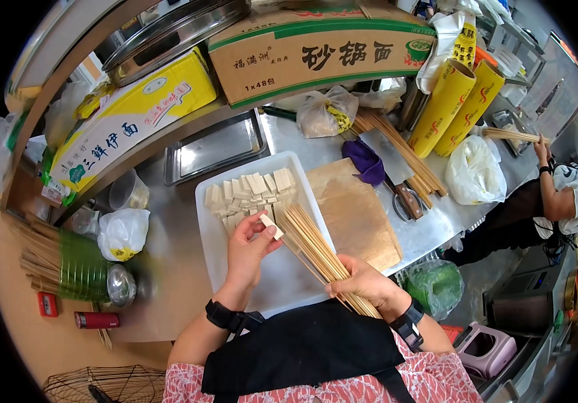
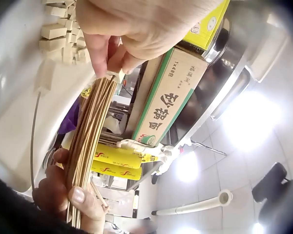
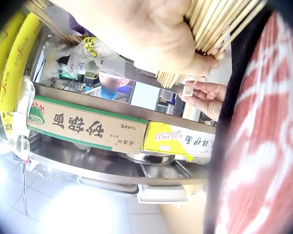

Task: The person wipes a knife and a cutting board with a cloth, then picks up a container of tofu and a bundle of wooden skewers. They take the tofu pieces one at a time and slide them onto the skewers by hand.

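My left hand (image 1: 245, 250) pinches a small white block, which looks like tofu (image 1: 271, 228), between thumb and fingers. A bundle of thin bamboo skewers (image 1: 317, 256) is gripped in my right hand (image 1: 371, 285), slanting up toward that block. In the right wrist view, one skewer tip meets the pinched block (image 3: 187, 91). Beneath both hands stands a white tray (image 1: 211, 243), with many similar blocks (image 1: 252, 191) heaped at its far end. Against the tray in the left wrist view, a thin stick (image 2: 35, 131) has a pale block (image 2: 46, 77) at its end.
Right of the tray are a wooden board (image 1: 352, 215), a cleaver (image 1: 393, 164), a purple cloth (image 1: 367, 161) and loose skewers (image 1: 430, 168). A metal tray (image 1: 215, 148) lies behind. Cartons (image 1: 322, 57) line the shelf above. Another person (image 1: 561, 195) stands at far right.
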The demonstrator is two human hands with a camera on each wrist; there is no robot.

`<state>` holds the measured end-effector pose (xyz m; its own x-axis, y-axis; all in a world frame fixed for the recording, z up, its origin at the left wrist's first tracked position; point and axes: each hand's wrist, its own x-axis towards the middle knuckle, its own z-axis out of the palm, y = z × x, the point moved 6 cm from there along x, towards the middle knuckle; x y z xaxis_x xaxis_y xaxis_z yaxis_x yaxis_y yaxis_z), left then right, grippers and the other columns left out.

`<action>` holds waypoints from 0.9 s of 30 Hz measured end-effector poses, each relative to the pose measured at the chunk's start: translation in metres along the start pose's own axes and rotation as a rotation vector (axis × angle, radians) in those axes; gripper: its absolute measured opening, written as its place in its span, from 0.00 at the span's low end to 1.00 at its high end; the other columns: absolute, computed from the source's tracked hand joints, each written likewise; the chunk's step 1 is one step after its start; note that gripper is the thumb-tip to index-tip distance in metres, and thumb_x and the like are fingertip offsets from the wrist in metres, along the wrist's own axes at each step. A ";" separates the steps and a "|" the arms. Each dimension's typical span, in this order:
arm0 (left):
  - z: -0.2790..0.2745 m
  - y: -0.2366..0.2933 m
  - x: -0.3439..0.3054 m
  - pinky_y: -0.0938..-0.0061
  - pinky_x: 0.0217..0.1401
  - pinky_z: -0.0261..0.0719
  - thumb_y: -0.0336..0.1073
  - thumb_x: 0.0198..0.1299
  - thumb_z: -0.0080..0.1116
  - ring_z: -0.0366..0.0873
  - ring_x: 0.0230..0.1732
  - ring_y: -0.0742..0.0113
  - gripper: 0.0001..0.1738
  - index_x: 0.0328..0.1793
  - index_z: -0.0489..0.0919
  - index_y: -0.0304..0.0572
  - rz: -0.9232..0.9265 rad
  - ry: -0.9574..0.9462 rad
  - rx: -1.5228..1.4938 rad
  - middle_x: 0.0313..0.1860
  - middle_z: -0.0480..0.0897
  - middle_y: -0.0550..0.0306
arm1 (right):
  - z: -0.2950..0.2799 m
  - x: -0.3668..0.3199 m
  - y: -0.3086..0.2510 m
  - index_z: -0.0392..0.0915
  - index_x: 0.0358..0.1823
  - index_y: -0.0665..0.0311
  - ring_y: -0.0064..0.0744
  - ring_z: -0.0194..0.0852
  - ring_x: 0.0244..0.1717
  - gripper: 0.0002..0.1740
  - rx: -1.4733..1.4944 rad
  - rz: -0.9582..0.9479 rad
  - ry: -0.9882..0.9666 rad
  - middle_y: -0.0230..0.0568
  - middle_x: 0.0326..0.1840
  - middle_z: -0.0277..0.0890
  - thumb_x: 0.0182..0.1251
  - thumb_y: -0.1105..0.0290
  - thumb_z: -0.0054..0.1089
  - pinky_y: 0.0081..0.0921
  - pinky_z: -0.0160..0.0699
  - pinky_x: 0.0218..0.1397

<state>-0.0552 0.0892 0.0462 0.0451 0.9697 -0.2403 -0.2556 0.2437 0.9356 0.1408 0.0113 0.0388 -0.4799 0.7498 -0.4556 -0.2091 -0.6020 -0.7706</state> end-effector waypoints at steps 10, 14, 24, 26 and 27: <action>0.016 -0.006 -0.007 0.71 0.47 0.84 0.30 0.60 0.59 0.77 0.46 0.66 0.22 0.60 0.70 0.38 -0.005 -0.065 0.038 0.45 0.73 0.56 | -0.001 0.001 0.001 0.68 0.54 0.67 0.19 0.73 0.29 0.25 -0.014 -0.011 0.013 0.31 0.33 0.72 0.54 0.79 0.64 0.15 0.73 0.32; 0.005 -0.014 0.007 0.72 0.45 0.83 0.33 0.63 0.55 0.78 0.45 0.66 0.19 0.59 0.70 0.34 -0.017 -0.002 0.016 0.46 0.73 0.55 | -0.003 -0.001 -0.004 0.68 0.52 0.67 0.17 0.70 0.28 0.22 -0.032 -0.032 0.046 0.30 0.33 0.71 0.55 0.77 0.62 0.16 0.71 0.30; -0.069 -0.083 0.110 0.69 0.40 0.78 0.42 0.53 0.64 0.81 0.36 0.59 0.23 0.51 0.75 0.35 0.077 0.137 0.958 0.33 0.82 0.50 | -0.012 -0.004 0.002 0.68 0.48 0.65 0.20 0.71 0.26 0.18 0.068 -0.038 0.000 0.33 0.31 0.72 0.56 0.78 0.59 0.17 0.71 0.29; -0.061 -0.079 0.110 0.66 0.41 0.78 0.43 0.50 0.66 0.81 0.37 0.55 0.24 0.48 0.75 0.35 0.112 0.152 1.075 0.34 0.82 0.48 | -0.009 -0.005 -0.002 0.68 0.48 0.65 0.20 0.70 0.26 0.18 0.032 -0.023 0.027 0.32 0.31 0.72 0.56 0.79 0.59 0.18 0.71 0.29; -0.054 -0.072 0.107 0.65 0.42 0.77 0.44 0.49 0.67 0.81 0.37 0.53 0.24 0.47 0.76 0.36 0.131 0.158 1.135 0.34 0.82 0.48 | -0.009 -0.006 -0.004 0.68 0.49 0.65 0.19 0.70 0.26 0.18 0.015 -0.017 0.041 0.31 0.32 0.72 0.56 0.79 0.59 0.18 0.71 0.29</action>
<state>-0.0841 0.1745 -0.0613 -0.0599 0.9951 -0.0792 0.7700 0.0965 0.6307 0.1518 0.0115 0.0405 -0.4409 0.7705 -0.4603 -0.2298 -0.5927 -0.7720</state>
